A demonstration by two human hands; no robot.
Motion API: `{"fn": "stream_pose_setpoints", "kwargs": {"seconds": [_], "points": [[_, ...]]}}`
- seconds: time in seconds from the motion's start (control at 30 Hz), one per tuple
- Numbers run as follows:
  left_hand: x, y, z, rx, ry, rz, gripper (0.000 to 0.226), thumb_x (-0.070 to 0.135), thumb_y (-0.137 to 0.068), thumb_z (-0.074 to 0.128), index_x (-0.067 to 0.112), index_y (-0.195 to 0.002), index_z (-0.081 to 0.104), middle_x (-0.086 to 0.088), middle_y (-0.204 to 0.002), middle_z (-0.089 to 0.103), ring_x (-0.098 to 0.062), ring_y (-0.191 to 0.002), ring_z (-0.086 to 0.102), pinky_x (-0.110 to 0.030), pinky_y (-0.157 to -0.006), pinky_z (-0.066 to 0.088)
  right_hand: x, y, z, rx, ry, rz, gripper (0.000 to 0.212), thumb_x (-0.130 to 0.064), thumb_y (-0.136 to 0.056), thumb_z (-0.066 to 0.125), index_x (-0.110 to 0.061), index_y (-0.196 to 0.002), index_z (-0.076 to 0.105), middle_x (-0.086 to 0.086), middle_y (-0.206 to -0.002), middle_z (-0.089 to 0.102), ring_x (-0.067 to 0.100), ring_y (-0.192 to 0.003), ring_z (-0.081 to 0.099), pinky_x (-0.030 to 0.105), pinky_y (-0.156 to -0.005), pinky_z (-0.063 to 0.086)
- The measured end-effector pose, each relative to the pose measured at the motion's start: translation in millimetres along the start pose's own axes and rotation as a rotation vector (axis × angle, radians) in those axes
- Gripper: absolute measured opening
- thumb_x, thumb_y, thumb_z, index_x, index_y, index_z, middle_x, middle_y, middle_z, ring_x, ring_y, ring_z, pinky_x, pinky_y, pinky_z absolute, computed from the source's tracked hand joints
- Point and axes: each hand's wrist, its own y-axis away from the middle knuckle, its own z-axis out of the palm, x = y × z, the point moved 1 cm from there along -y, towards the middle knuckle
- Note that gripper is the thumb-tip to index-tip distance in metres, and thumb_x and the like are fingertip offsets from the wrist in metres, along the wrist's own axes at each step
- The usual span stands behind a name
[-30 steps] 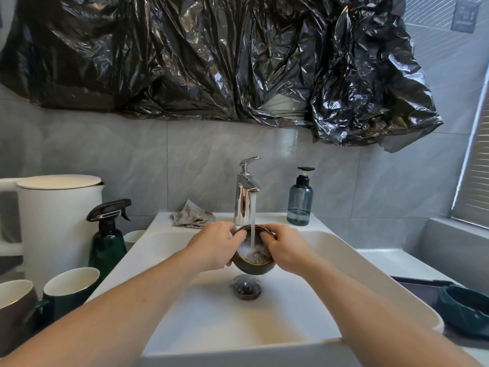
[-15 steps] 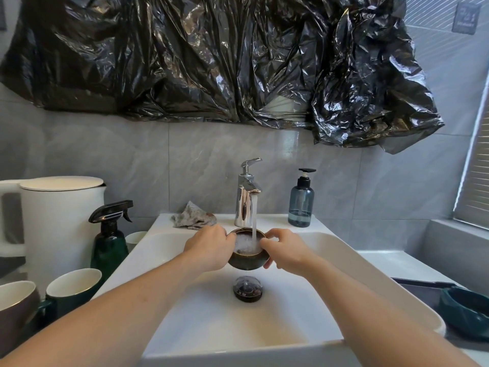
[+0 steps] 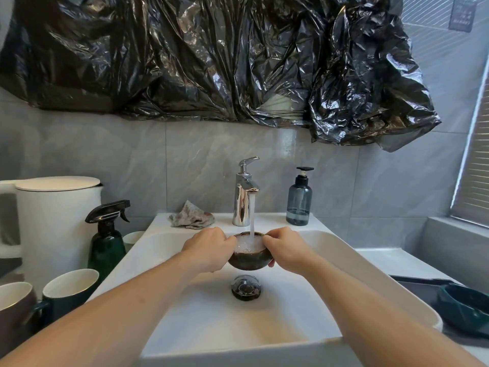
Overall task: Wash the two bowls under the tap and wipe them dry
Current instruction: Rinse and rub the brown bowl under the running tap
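A small dark brown bowl (image 3: 250, 259) is held upright over the white sink (image 3: 328, 245), directly under the chrome tap (image 3: 244, 194). Running water falls into it and the bowl is full of foamy water. My left hand (image 3: 211, 246) grips its left rim and side, and my right hand (image 3: 284, 246) grips the right rim, thumbs on the edge. A second bowl (image 3: 465, 308), dark green, sits on a dark tray at the right edge. A crumpled grey cloth (image 3: 191, 218) lies on the sink ledge left of the tap.
A blue soap dispenser (image 3: 299, 200) stands right of the tap. Left of the sink are a green spray bottle (image 3: 107, 242), a white kettle (image 3: 57, 221) and mugs (image 3: 70, 292). The dark drain plug (image 3: 245, 287) lies below the bowl. Black plastic sheeting hangs above.
The bowl went from tilted toward me to level and rose slightly under the stream; it has filled with foamy water. Both hands kept their hold on it.
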Motion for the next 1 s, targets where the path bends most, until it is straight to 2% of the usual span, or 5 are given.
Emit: {"fn": "stream_pose_setpoints", "kwargs": {"seconds": [0.1,0.23,0.7,0.8,1.0], "points": [[-2.9,0.6,0.8,0.000,0.056,0.006,0.051,0.038,-0.100,0.038,0.015,-0.060,0.060,-0.001,-0.058,0.070,-0.022,-0.055,0.063,-0.034,-0.076,0.058,-1.5,0.0,1.1,-0.014,-0.008,0.011,0.036,-0.024,-0.102,0.043,-0.010,-0.095,0.075,0.009,-0.072,0.073,0.016,-0.066,0.064,0.028,-0.062,0.047],[-5.5,-2.6,2.8,-0.011,0.169,-0.011,0.065,0.045,-0.107,0.034,0.011,-0.062,0.065,0.000,-0.051,0.067,-0.021,-0.051,0.059,-0.029,-0.062,0.052,-1.7,0.8,0.3,-0.011,-0.015,0.020,0.038,-0.022,-0.102,0.042,-0.006,-0.096,0.076,0.011,-0.072,0.074,0.013,-0.062,0.061,0.025,-0.058,0.044],[-7.1,-7.2,3.8,-0.019,0.243,-0.007,0.059,0.043,-0.105,0.036,0.007,-0.078,0.073,-0.002,-0.055,0.071,-0.021,-0.049,0.056,-0.029,-0.059,0.050,-4.8,4.2,-0.8,0.021,-0.009,0.009,0.033,-0.021,-0.101,0.043,-0.010,-0.087,0.072,0.009,-0.070,0.073,0.014,-0.062,0.058,0.027,-0.057,0.041],[-7.8,-6.9,5.1,-0.022,0.242,-0.006,0.058,0.041,-0.107,0.036,0.007,-0.074,0.070,-0.001,-0.054,0.070,-0.020,-0.049,0.056,-0.030,-0.059,0.051,-5.4,4.9,-0.8,0.014,-0.004,0.013,0.034,-0.022,-0.102,0.043,-0.010,-0.091,0.073,0.007,-0.068,0.072,0.014,-0.063,0.060,0.027,-0.058,0.042],[-7.2,-6.2,5.0,-0.027,0.235,0.003,0.066,0.049,-0.107,0.035,0.010,-0.064,0.066,0.001,-0.048,0.066,-0.020,-0.046,0.054,-0.030,-0.061,0.052,-4.4,4.4,-1.6,0.040,0.004,0.011,0.034,-0.022,-0.100,0.045,-0.014,-0.078,0.070,0.006,-0.064,0.071,0.014,-0.061,0.058,0.027,-0.057,0.041]]}}
